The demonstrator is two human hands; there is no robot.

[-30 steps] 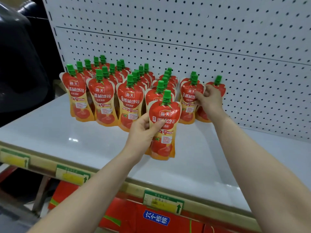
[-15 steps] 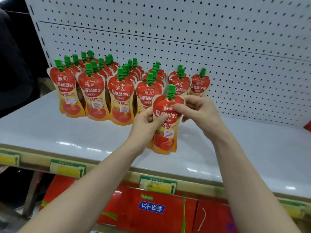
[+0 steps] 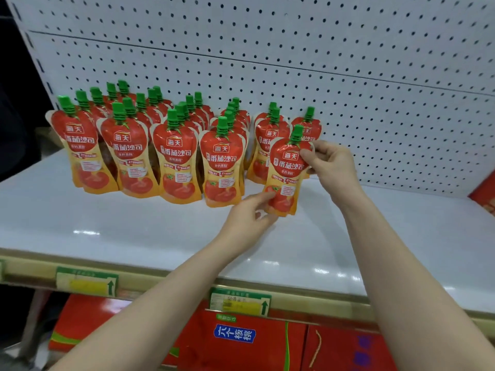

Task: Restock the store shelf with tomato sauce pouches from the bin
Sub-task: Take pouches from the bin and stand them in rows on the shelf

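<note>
At the right end of the front row, the left hand (image 3: 246, 218) pinches the bottom left corner of a pouch (image 3: 288, 170), thumb on the printed front and the other fingers curled beneath. The right hand (image 3: 332, 164) pinches the pouch's upper right shoulder, just below the green cap. Half a second ago the left hand gripped the pouch at mid-height with its thumb across the label; it has since slid down to the corner. The right hand's grip sits much where it was.

The pouch is upright and faces forward. It has moved right and back from its earlier place nearer the front edge, ahead of the fourth column. It now stands in front of the fifth column, beside the fourth column's front pouch. Whether its base touches the shelf (image 3: 134, 228) cannot be told.

Stocked pouches (image 3: 176, 162) stand in columns that run back to the pegboard (image 3: 321, 49), unchanged, with a single one behind the right hand's fingers. Price tags (image 3: 239, 302) sit on the shelf's front rail, and red boxes (image 3: 241, 341) lie below.
</note>
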